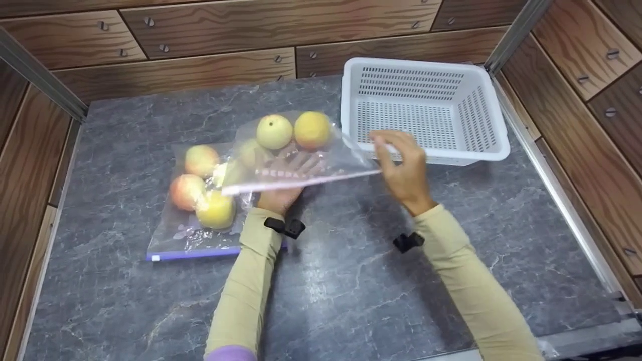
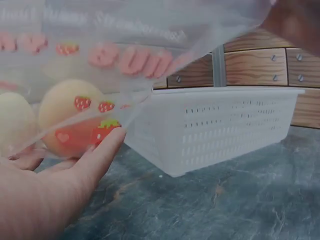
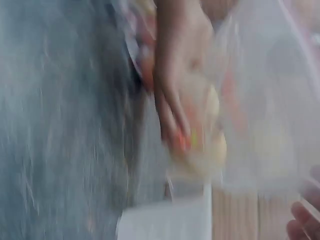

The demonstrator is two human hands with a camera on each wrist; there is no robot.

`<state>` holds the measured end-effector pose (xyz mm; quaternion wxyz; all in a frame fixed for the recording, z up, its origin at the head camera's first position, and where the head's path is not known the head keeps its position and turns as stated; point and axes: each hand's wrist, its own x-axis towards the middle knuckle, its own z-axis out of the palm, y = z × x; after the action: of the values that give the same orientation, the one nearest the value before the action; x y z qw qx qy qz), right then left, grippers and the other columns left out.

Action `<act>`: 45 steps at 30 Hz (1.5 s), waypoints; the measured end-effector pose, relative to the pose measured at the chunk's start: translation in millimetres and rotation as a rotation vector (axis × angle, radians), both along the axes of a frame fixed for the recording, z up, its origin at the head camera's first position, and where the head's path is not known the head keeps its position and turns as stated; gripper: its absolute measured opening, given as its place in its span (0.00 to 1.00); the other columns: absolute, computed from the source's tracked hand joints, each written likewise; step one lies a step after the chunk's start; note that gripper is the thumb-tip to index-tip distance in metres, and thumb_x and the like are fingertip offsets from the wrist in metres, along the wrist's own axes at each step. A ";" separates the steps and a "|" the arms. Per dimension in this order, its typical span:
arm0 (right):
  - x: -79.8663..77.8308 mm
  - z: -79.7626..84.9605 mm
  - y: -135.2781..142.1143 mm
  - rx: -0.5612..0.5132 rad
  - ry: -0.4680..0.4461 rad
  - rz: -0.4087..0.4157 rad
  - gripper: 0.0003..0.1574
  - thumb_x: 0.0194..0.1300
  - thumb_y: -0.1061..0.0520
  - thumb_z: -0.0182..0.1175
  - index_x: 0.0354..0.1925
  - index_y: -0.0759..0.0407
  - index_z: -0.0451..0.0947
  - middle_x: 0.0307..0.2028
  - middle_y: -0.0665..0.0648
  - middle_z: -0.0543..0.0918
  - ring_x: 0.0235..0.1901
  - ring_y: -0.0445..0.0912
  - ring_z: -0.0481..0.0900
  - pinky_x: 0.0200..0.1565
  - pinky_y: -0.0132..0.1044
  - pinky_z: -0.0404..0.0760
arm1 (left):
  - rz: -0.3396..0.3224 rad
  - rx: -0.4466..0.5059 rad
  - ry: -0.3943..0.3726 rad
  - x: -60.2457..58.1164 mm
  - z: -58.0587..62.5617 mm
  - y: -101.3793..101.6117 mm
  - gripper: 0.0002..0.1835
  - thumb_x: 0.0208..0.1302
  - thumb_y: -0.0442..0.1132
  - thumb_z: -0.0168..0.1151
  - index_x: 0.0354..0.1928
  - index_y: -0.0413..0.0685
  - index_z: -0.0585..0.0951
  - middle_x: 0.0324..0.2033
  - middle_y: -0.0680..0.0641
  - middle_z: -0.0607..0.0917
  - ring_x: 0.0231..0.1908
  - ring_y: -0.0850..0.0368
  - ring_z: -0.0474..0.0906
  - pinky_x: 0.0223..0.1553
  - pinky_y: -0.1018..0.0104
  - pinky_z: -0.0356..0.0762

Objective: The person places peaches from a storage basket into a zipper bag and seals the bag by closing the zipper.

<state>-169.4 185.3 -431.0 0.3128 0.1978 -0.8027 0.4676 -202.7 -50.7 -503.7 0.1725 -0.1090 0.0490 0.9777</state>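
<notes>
A clear zip bag (image 1: 346, 155) with pink lettering and strawberry prints holds round yellow-red fruits (image 1: 312, 130). My left hand (image 1: 286, 175) lies under it, palm up, fingers extended beneath the fruit; the left wrist view has the fingertips against the printed plastic. At the right end of the pale zip edge is my right hand (image 1: 406, 168), thumb and fingers bent, with the plastic drawn out to it. Blur in the right wrist view hides the exact grip. A second zip bag (image 1: 170, 238) with a purple slider edge lies flat at left, with several similar fruits inside.
A white perforated plastic basket (image 1: 426, 155) stands at the back right, just beyond my right hand. Wood-patterned walls (image 1: 210, 30) enclose the dark marbled tabletop (image 1: 341, 281) at the back and sides. A metal rail (image 1: 556, 195) runs along the right edge.
</notes>
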 end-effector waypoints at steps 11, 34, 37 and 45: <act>-22.7 -23.3 32.6 0.076 -0.457 -0.001 0.21 0.75 0.55 0.58 0.57 0.67 0.81 0.55 0.64 0.84 0.56 0.56 0.80 0.61 0.49 0.76 | -0.011 -0.109 -0.057 -6.7 5.0 2.1 0.52 0.66 0.80 0.33 0.79 0.51 0.53 0.76 0.30 0.52 0.73 0.27 0.51 0.68 0.32 0.62; -103.5 48.4 -40.2 -0.405 -0.417 0.017 0.29 0.66 0.64 0.68 0.62 0.73 0.73 0.32 0.54 0.84 0.33 0.41 0.81 0.40 0.30 0.80 | -0.004 -0.166 -0.105 -10.0 3.1 28.2 0.48 0.70 0.76 0.35 0.81 0.56 0.45 0.78 0.33 0.49 0.75 0.31 0.50 0.70 0.33 0.58; -91.7 46.7 -40.7 -0.339 -0.371 0.062 0.12 0.66 0.69 0.65 0.47 0.75 0.82 0.33 0.59 0.85 0.31 0.41 0.81 0.35 0.29 0.79 | 0.003 -0.147 -0.115 -12.0 2.8 32.7 0.50 0.68 0.78 0.35 0.81 0.54 0.44 0.77 0.34 0.50 0.74 0.30 0.51 0.69 0.32 0.59; -47.4 31.6 -30.6 -0.143 -0.290 0.184 0.02 0.68 0.72 0.61 0.38 0.74 0.79 0.36 0.61 0.85 0.38 0.50 0.84 0.46 0.35 0.83 | -0.005 -0.166 -0.136 -10.0 1.9 38.1 0.54 0.66 0.80 0.32 0.78 0.46 0.49 0.76 0.32 0.51 0.73 0.30 0.54 0.69 0.36 0.62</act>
<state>-216.8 154.7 -399.4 0.1630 0.1782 -0.7827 0.5736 -212.7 -12.6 -501.8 0.1684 -0.1887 0.1182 0.9602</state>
